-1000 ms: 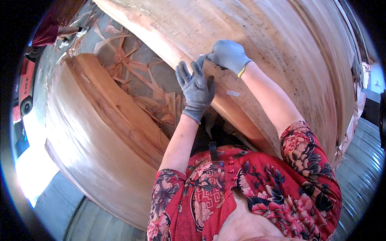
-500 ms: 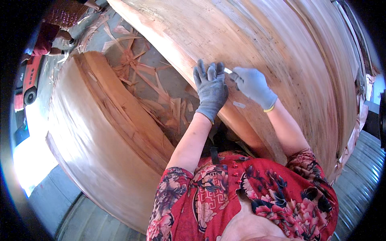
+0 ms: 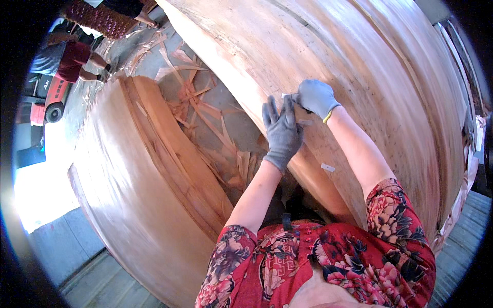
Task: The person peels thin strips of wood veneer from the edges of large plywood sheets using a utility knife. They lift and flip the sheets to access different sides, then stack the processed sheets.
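Observation:
My left hand (image 3: 283,134), in a grey glove, lies flat near the edge of a large stack of thin wood veneer sheets (image 3: 349,128), fingers stretched out and partly apart. Just right of its fingertips, my right hand (image 3: 315,97), gloved alike with a yellow cuff edge, is closed in a pinch. A small white piece (image 3: 285,96) sticks out at its fingertips; its kind is too small to tell. Below the right hand a pale strip (image 3: 306,123) lies on the veneer, and a small white rectangular patch (image 3: 327,167) lies nearer to me.
A second curved veneer stack (image 3: 128,190) stands to the left. Between the stacks, torn veneer strips (image 3: 197,105) litter the floor. At the far left are a person in dark red shorts (image 3: 72,61), another person's leg (image 3: 146,19) and a red wheeled vehicle (image 3: 55,100).
Both hands keep close together at the veneer edge; the right hand's pinch has turned more toward the left fingertips. A second pale piece now shows on the veneer. The whole view has shifted.

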`<act>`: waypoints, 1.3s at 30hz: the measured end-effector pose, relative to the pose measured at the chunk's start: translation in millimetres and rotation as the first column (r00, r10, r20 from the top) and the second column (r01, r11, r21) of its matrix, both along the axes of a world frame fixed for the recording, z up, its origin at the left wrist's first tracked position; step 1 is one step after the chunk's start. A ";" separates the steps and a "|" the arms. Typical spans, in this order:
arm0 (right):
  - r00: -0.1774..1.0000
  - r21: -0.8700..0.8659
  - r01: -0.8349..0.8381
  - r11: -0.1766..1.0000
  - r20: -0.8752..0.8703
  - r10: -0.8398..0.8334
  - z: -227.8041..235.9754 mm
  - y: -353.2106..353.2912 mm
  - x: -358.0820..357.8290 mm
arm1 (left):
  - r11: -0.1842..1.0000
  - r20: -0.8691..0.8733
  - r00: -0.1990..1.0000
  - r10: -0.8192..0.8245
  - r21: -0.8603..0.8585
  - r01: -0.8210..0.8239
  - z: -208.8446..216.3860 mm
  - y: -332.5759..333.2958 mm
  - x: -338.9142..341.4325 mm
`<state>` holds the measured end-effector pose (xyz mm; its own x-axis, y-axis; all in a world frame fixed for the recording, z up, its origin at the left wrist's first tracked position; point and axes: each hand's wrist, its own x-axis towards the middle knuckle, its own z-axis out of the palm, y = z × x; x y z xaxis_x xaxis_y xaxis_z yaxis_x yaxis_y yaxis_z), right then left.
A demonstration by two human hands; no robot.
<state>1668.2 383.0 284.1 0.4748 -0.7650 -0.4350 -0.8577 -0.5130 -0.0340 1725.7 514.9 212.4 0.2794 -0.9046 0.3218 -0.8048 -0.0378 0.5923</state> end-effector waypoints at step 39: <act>-0.571 0.791 0.579 0.199 0.567 -0.594 -72.4 402.2 -403.2 | 0.970 0.522 0.818 -0.242 0.144 0.195 -79.4 -14.4 -87.7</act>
<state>1264.9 785.2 211.6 -0.4609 -0.7732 -0.4356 0.2123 0.3806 -0.9001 1638.0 500.5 133.0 -0.1222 -0.9504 0.2861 -0.9862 0.1486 0.0724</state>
